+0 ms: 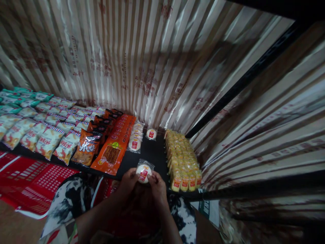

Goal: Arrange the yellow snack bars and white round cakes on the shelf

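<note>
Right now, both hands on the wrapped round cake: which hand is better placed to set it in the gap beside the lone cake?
Right, probably. The right hand grips the wrapped cake on the side nearer the lone cake; the left hand sits nearer the full row of cakes.

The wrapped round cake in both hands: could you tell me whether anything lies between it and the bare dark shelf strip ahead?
Nothing visible does. The wrapped round cake sits between left hand and right hand, directly before the bare shelf strip.
</note>
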`<state>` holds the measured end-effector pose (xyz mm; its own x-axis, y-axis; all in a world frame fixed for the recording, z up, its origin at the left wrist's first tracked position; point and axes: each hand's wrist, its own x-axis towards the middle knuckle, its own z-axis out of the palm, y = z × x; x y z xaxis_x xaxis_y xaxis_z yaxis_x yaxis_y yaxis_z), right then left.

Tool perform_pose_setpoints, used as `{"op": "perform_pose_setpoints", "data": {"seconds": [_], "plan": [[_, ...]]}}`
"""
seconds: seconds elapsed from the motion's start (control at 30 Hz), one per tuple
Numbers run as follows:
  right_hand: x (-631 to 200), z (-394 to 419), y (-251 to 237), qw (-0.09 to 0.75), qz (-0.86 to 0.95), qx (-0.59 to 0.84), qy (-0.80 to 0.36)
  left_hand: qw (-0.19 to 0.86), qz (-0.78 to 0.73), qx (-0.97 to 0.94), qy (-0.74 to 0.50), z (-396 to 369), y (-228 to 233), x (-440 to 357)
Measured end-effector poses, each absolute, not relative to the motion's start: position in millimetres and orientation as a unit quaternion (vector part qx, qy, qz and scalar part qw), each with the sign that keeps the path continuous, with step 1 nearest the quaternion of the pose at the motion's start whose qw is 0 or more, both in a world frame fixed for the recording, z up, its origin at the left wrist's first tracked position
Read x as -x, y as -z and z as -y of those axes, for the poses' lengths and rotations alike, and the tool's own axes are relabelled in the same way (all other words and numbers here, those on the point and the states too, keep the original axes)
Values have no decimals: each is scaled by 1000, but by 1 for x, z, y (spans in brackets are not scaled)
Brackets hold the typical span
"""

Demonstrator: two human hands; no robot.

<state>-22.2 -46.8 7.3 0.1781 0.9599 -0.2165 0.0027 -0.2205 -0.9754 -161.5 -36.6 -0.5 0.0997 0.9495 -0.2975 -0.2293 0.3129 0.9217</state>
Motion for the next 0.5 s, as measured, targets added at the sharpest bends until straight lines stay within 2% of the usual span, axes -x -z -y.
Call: {"op": "perform_pose_setpoints", "data": {"seconds": [0.1, 0.23, 0.4, 0.5], "plan": [[19, 36, -6, 480, 404, 611, -483, 631, -508, -366, -458, 23, 5, 154], [14, 18, -1, 484, 409, 630, -450, 552, -567, -424, -441, 3, 4, 145], [4, -2, 7, 479, 417, 660, -402, 416, -658, -515, -359, -16, -9, 138], [-1, -12, 13, 480, 419, 667, -386, 381, -675, -547, -316, -21, -17, 133]]}}
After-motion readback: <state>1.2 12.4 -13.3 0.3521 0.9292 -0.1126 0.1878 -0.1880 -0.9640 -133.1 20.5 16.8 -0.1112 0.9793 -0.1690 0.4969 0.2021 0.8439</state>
